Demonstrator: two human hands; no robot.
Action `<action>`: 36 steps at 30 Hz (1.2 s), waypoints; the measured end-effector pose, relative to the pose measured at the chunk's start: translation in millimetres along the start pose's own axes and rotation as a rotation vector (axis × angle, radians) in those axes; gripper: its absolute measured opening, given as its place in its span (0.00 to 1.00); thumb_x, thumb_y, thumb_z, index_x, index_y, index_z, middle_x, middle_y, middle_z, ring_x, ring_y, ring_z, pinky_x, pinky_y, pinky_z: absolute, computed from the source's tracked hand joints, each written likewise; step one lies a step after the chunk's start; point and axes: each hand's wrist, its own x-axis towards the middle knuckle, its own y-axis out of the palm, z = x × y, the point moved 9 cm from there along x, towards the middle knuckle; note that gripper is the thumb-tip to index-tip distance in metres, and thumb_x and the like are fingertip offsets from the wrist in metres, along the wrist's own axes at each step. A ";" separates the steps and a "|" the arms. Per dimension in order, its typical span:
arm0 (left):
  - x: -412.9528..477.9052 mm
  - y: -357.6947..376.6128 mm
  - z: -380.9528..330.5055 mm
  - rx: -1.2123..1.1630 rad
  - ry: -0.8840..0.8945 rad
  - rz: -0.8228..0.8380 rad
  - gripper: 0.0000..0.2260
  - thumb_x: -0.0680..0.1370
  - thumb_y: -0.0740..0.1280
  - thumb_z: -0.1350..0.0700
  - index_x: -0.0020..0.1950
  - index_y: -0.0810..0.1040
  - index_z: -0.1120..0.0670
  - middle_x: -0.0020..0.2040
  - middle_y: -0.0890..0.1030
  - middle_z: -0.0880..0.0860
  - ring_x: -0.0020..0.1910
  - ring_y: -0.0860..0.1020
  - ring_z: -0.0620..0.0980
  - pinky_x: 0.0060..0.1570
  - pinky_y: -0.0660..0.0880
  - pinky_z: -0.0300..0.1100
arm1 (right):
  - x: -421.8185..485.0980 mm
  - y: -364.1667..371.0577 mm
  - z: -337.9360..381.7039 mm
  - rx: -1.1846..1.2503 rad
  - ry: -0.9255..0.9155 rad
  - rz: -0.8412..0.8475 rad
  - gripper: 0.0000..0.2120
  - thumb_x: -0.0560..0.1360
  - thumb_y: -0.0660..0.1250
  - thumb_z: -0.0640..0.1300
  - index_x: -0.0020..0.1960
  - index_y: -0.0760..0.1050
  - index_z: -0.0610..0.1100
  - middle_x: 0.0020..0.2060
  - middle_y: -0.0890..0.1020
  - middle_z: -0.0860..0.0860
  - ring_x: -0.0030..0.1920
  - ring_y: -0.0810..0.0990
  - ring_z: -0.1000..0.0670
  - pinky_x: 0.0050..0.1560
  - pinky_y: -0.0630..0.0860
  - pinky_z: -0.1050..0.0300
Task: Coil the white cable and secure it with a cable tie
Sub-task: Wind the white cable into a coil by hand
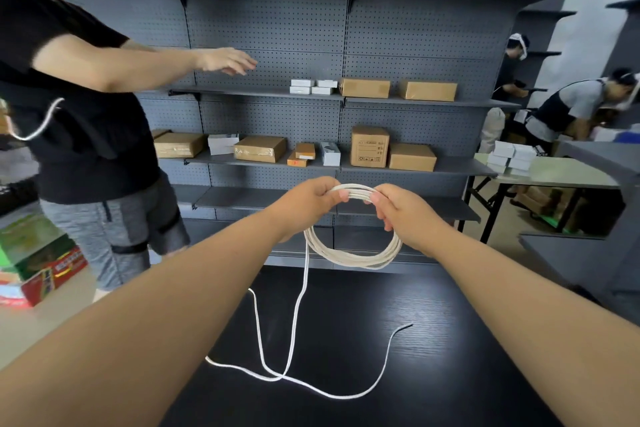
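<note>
White cable; black wood-grain table; grey perforated shelving.

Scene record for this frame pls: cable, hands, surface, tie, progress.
white cable: several loops held up; loose tail lies on the black table
left hand: pinches top of the loops
right hand: grips top of the loops
cable tie: none visible
progress: coiling unfinished, not tied

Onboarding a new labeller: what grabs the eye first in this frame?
At centre, the left hand and right hand pinch the top of a white cable coil. Its loose tail trails down onto the black table. At left, a bystander in black reaches toward the grey shelving.
</note>
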 end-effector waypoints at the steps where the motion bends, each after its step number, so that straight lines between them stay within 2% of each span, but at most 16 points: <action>1: 0.0 0.3 1.2 -0.008 -0.013 -0.002 0.09 0.80 0.59 0.50 0.44 0.74 0.52 0.33 0.69 0.48 0.33 0.66 0.47 0.38 0.65 0.40 | 1.0 -1.4 1.2 -0.040 -0.013 -0.024 0.13 0.81 0.52 0.46 0.53 0.73 0.42 0.34 0.71 0.53 0.34 0.70 0.52 0.39 0.67 0.56; 3: -0.6 0.0 3.8 -0.045 -0.032 -0.002 0.10 0.80 0.59 0.51 0.44 0.74 0.53 0.36 0.73 0.49 0.34 0.70 0.47 0.41 0.69 0.38 | 2.1 -5.5 2.5 -0.089 -0.027 -0.068 0.13 0.81 0.52 0.46 0.54 0.74 0.41 0.34 0.71 0.53 0.36 0.69 0.51 0.40 0.64 0.56; 7: -1.1 -5.8 8.9 -0.156 -0.075 -0.005 0.09 0.81 0.58 0.54 0.45 0.77 0.52 0.40 0.78 0.49 0.39 0.75 0.48 0.50 0.73 0.44 | 0.4 -15.3 0.5 -0.124 -0.029 -0.134 0.14 0.81 0.52 0.46 0.54 0.73 0.40 0.39 0.74 0.49 0.43 0.71 0.48 0.42 0.62 0.57; 11: 2.4 -14.4 7.7 -0.077 -0.060 -0.047 0.09 0.79 0.62 0.54 0.42 0.80 0.51 0.42 0.81 0.51 0.42 0.77 0.48 0.59 0.73 0.51 | -1.5 -19.4 0.9 -0.120 -0.033 -0.165 0.13 0.81 0.52 0.46 0.55 0.73 0.40 0.42 0.75 0.48 0.44 0.72 0.47 0.43 0.63 0.57; 14: 2.7 -25.8 4.5 -0.095 -0.033 -0.195 0.07 0.76 0.67 0.53 0.39 0.80 0.51 0.39 0.82 0.51 0.41 0.78 0.48 0.54 0.76 0.49 | -1.7 -24.2 1.4 -0.088 -0.030 -0.218 0.14 0.81 0.52 0.45 0.56 0.73 0.40 0.43 0.74 0.49 0.45 0.71 0.49 0.44 0.63 0.58; 17: -4.1 -33.1 -3.2 -0.013 0.018 -0.384 0.07 0.75 0.68 0.52 0.42 0.80 0.55 0.39 0.81 0.49 0.38 0.76 0.44 0.43 0.72 0.38 | -2.1 -28.4 2.7 -0.075 -0.037 -0.280 0.14 0.81 0.52 0.45 0.55 0.73 0.41 0.45 0.75 0.50 0.46 0.71 0.50 0.44 0.62 0.58; 19: -6.5 -29.6 -1.5 -0.047 0.029 -0.437 0.07 0.77 0.66 0.52 0.44 0.79 0.55 0.41 0.81 0.50 0.40 0.77 0.45 0.44 0.72 0.37 | -2.9 -29.9 3.4 -0.045 -0.034 -0.313 0.12 0.81 0.52 0.45 0.52 0.73 0.42 0.43 0.75 0.51 0.44 0.71 0.50 0.41 0.61 0.59; 22: -7.6 -17.3 8.6 -0.324 -0.001 -0.410 0.06 0.79 0.62 0.55 0.45 0.76 0.54 0.42 0.80 0.50 0.40 0.79 0.46 0.45 0.75 0.42 | -4.7 -33.0 0.6 0.012 -0.022 -0.365 0.09 0.81 0.52 0.45 0.47 0.70 0.47 0.36 0.72 0.54 0.38 0.68 0.53 0.33 0.61 0.60; 24: -7.2 -10.0 13.8 -0.455 -0.009 -0.395 0.06 0.80 0.60 0.55 0.47 0.75 0.54 0.41 0.80 0.50 0.38 0.78 0.46 0.46 0.76 0.44 | -6.1 -36.3 -5.3 0.074 0.000 -0.407 0.10 0.81 0.52 0.46 0.46 0.70 0.46 0.33 0.70 0.56 0.35 0.68 0.55 0.33 0.63 0.64; 28: -3.8 3.7 21.7 -0.542 -0.037 -0.374 0.10 0.82 0.56 0.52 0.49 0.76 0.53 0.37 0.78 0.50 0.39 0.77 0.47 0.47 0.75 0.45 | -6.8 -39.2 -25.1 0.294 0.102 -0.512 0.13 0.81 0.51 0.47 0.51 0.74 0.45 0.33 0.71 0.56 0.37 0.70 0.50 0.40 0.66 0.56; 30: -2.1 11.0 22.6 -0.590 -0.054 -0.339 0.13 0.82 0.55 0.51 0.50 0.77 0.54 0.36 0.77 0.49 0.38 0.78 0.47 0.44 0.75 0.40 | -7.2 -36.4 -34.1 0.378 0.152 -0.562 0.13 0.81 0.51 0.47 0.48 0.74 0.48 0.32 0.71 0.55 0.36 0.70 0.50 0.41 0.67 0.53; 33: -1.4 16.0 19.0 -0.634 -0.069 -0.322 0.14 0.82 0.53 0.50 0.49 0.76 0.53 0.35 0.76 0.49 0.37 0.78 0.45 0.34 0.74 0.32 | -14.2 -32.6 -45.2 0.505 0.239 -0.669 0.13 0.79 0.51 0.49 0.40 0.71 0.54 0.32 0.71 0.56 0.36 0.69 0.50 0.41 0.68 0.51; 36: 0.9 17.5 13.0 -0.664 -0.079 -0.372 0.13 0.82 0.54 0.50 0.46 0.75 0.52 0.35 0.73 0.49 0.35 0.78 0.46 0.36 0.74 0.37 | -24.5 -28.2 -47.7 0.572 0.305 -0.755 0.12 0.80 0.51 0.49 0.44 0.72 0.51 0.32 0.71 0.55 0.38 0.71 0.47 0.41 0.69 0.50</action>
